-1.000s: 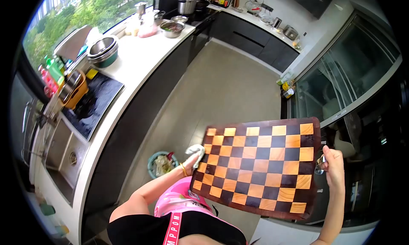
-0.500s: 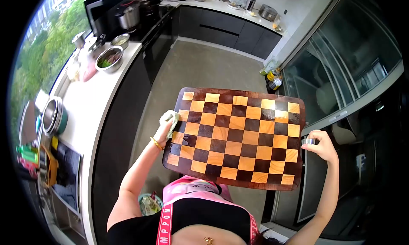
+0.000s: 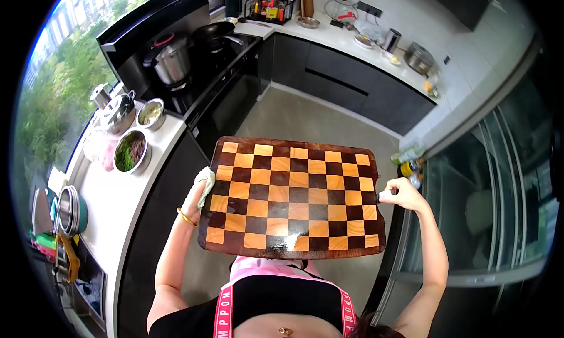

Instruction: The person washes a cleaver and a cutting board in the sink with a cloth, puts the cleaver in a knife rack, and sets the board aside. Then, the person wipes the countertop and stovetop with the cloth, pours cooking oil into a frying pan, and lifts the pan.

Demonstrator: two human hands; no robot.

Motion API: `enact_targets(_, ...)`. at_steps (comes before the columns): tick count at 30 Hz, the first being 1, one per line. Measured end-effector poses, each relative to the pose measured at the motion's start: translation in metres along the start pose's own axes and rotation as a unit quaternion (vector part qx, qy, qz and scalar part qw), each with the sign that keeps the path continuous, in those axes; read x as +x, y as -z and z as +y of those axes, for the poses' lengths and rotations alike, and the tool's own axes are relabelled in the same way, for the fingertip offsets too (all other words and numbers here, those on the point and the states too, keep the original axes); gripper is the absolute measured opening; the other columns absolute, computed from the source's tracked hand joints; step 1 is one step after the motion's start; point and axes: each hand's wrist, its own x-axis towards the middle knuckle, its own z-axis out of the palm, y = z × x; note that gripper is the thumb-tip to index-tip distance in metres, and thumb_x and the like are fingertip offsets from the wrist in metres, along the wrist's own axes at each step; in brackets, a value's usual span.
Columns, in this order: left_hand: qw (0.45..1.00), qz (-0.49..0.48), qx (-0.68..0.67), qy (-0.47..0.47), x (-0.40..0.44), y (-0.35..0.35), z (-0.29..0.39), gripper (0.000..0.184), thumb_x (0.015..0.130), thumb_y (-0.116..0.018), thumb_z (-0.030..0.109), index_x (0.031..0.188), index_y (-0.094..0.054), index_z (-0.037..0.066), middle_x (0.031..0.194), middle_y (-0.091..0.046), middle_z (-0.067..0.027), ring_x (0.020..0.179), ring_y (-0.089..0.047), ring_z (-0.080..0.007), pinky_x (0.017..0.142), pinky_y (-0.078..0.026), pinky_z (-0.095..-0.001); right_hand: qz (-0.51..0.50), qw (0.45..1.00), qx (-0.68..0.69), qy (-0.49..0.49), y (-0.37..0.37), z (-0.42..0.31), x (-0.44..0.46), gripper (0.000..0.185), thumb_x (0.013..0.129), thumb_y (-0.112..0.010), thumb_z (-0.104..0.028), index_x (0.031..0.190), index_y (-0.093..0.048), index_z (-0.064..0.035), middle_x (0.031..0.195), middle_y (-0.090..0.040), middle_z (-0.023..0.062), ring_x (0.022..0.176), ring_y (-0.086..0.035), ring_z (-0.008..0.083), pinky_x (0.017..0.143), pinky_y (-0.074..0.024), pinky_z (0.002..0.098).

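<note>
A checkered wooden cutting board point(image 3: 298, 197), with light and dark squares inside a dark brown border, is held level in front of my body above the floor. Wet, shiny patches show on its surface. My left hand point(image 3: 192, 203), with a gold bangle at the wrist, grips the board's left edge with a pale cloth point(image 3: 207, 180) pressed between. At the opposite edge my right hand point(image 3: 406, 195) is closed round a small metal handle point(image 3: 386, 194) on the board. The fingers of the left hand are partly hidden by cloth and board.
To the left runs a white counter point(image 3: 120, 197) with a metal bowl of chopped greens point(image 3: 132, 152), another bowl point(image 3: 151, 114) and stacked bowls point(image 3: 71, 212). Beyond are a stove with a pot point(image 3: 170, 61) and a wok point(image 3: 214, 34). Bottles point(image 3: 409, 169) stand near the glass door point(image 3: 499, 197).
The view has turned toward the stove and back counter. The board, still between both hands, has shifted left in view and looks more level. Both hands keep their hold.
</note>
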Motion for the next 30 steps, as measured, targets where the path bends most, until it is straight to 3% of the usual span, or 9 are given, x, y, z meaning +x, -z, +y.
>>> enact_targets(5, 0.996, 0.064, 0.015, -0.067, 0.178, -0.024, 0.055, 0.03, 0.088, -0.045, 0.012, 0.116, -0.05, 0.002, 0.108, -0.058, -0.006, 0.094, -0.058, -0.0146, 0.08, -0.048, -0.0275, 0.005, 0.999, 0.031, 0.028, 0.058, 0.059, 0.2, 0.024, 0.066, -0.073, -0.013, 0.062, -0.052, -0.0021, 0.061, -0.054, -0.0013, 0.059, -0.048, 0.0068, 0.053, -0.0391, 0.0247)
enact_targets(9, 0.996, 0.029, 0.075, -0.048, 0.349, -0.043, 0.122, 0.033, 0.091, -0.041, 0.015, 0.12, -0.046, -0.001, 0.112, -0.057, -0.0101, 0.097, -0.058, -0.0186, 0.082, -0.049, -0.03, 0.026, 1.0, 0.001, -0.005, 0.144, 0.068, 0.353, 0.022, 0.064, -0.074, -0.009, 0.063, -0.054, -0.0017, 0.06, -0.054, -0.0011, 0.059, -0.046, 0.0058, 0.054, -0.0391, 0.0242)
enact_targets(11, 0.996, 0.033, 0.082, -0.028, 0.418, -0.06, 0.15, 0.033, 0.091, -0.044, 0.017, 0.12, -0.046, 0.0, 0.113, -0.055, -0.0063, 0.098, -0.054, -0.0139, 0.084, -0.044, -0.0268, 0.068, 0.998, 0.005, 0.008, 0.179, 0.09, 0.422, 0.022, 0.064, -0.074, -0.008, 0.062, -0.053, -0.0017, 0.06, -0.054, -0.0004, 0.059, -0.047, 0.0064, 0.054, -0.0392, 0.0243)
enact_targets(13, 0.993, 0.019, 0.109, -0.047, 0.481, -0.089, 0.178, 0.045, 0.091, -0.044, 0.015, 0.131, -0.031, 0.0, 0.128, -0.043, -0.008, 0.114, -0.045, -0.0171, 0.093, -0.038, -0.0288, 0.064, 0.997, 0.041, -0.009, 0.211, 0.111, 0.491, 0.023, 0.065, -0.074, -0.008, 0.061, -0.052, -0.0021, 0.06, -0.054, 0.0004, 0.058, -0.047, 0.007, 0.054, -0.0392, 0.0243)
enact_targets(15, 0.987, 0.05, 0.145, -0.057, 0.546, -0.111, 0.201, 0.048, 0.09, -0.044, 0.013, 0.133, -0.028, 0.0, 0.131, -0.039, -0.0083, 0.117, -0.042, -0.0181, 0.096, -0.036, -0.0295, 0.039, 0.999, 0.015, 0.018, 0.241, 0.133, 0.565, 0.024, 0.066, -0.074, -0.009, 0.061, -0.051, -0.0022, 0.06, -0.054, 0.0002, 0.057, -0.047, 0.007, 0.053, -0.0388, 0.0242)
enact_targets(21, 0.968, 0.137, 0.159, -0.14, 0.747, -0.167, 0.258, 0.044, 0.087, -0.049, 0.011, 0.128, -0.038, 0.0, 0.126, -0.045, -0.0066, 0.115, -0.043, -0.0159, 0.096, -0.032, -0.0267, 0.033, 0.997, 0.04, 0.05, 0.337, 0.179, 0.807, 0.022, 0.068, -0.073, -0.012, 0.07, -0.055, 0.0005, 0.058, -0.053, 0.0033, 0.056, -0.046, 0.0073, 0.051, -0.0376, 0.0262)
enact_targets(25, 0.923, 0.213, 0.263, -0.186, 0.842, -0.217, 0.323, 0.045, 0.087, -0.05, 0.01, 0.128, -0.038, -0.001, 0.124, -0.046, -0.0066, 0.113, -0.044, -0.016, 0.096, -0.033, -0.0272, 0.035, 0.987, -0.043, 0.152, 0.376, 0.186, 0.963, 0.022, 0.069, -0.072, -0.014, 0.075, -0.057, 0.0012, 0.068, -0.055, 0.0089, 0.06, -0.052, 0.0169, 0.055, -0.0405, 0.0289)
enact_targets(27, 0.903, 0.216, 0.296, -0.226, 0.893, -0.228, 0.356, 0.045, 0.086, -0.051, 0.008, 0.127, -0.038, -0.001, 0.122, -0.047, -0.0073, 0.112, -0.045, -0.0159, 0.096, -0.033, -0.0273, 0.04, 0.982, -0.057, 0.176, 0.389, 0.182, 1.035, 0.024, 0.066, -0.073, -0.018, 0.07, -0.057, -0.0008, 0.076, -0.054, 0.0126, 0.075, -0.053, 0.0298, 0.063, -0.0414, 0.0384)
enact_targets(30, 0.857, 0.247, 0.376, -0.252, 0.97, -0.246, 0.404, 0.045, 0.081, -0.054, 0.008, 0.122, -0.041, -0.004, 0.115, -0.05, -0.0089, 0.106, -0.047, -0.0163, 0.093, -0.035, -0.028, 0.019, 0.971, -0.101, 0.215, 0.399, 0.175, 1.139, 0.025, 0.067, -0.072, -0.021, 0.072, -0.058, -0.0006, 0.082, -0.053, 0.0132, 0.079, -0.052, 0.0316, 0.065, -0.0419, 0.0391)
